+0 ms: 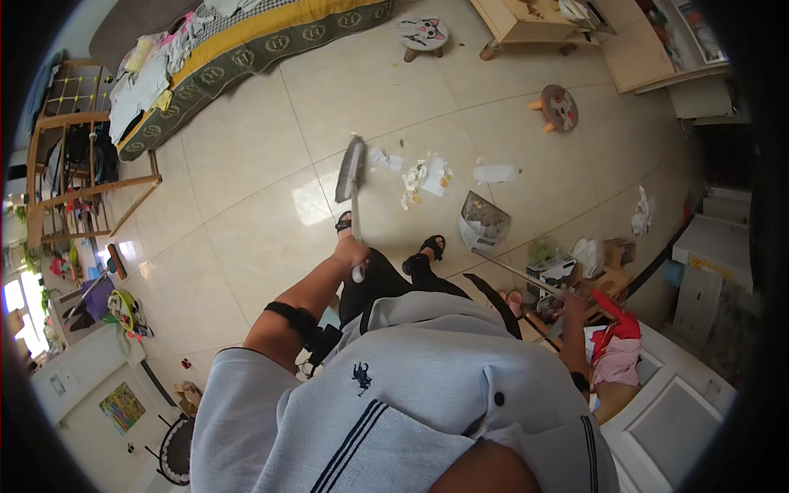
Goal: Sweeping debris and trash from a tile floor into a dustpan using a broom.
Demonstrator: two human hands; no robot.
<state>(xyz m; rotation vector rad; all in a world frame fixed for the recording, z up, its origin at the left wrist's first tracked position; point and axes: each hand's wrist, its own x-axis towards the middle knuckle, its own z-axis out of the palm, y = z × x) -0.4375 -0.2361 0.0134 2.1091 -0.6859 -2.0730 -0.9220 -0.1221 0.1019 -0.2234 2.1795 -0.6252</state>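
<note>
My left hand (352, 251) is closed around the handle of a broom (351, 168). The broom's grey bristle head rests on the tiled floor ahead of my feet, left of some litter. Out to the right, my right hand (573, 308) grips the long handle of a dustpan (485, 220). That pan sits on the floor with dark debris inside, its mouth toward the far side. Between broom and dustpan lie scattered whitish and yellow scraps (426, 177). A crumpled white paper (386, 158) is beside the bristles, and a flat white sheet (496, 173) lies farther right.
At the far left stands a bed (238, 66) with clothes on it, next to a wooden rack (90, 189). A white cat-face stool (422, 34) and a brown stool (559, 108) stand farther off. Boxes and bags (567, 259) crowd the right, near a white cabinet (674, 427).
</note>
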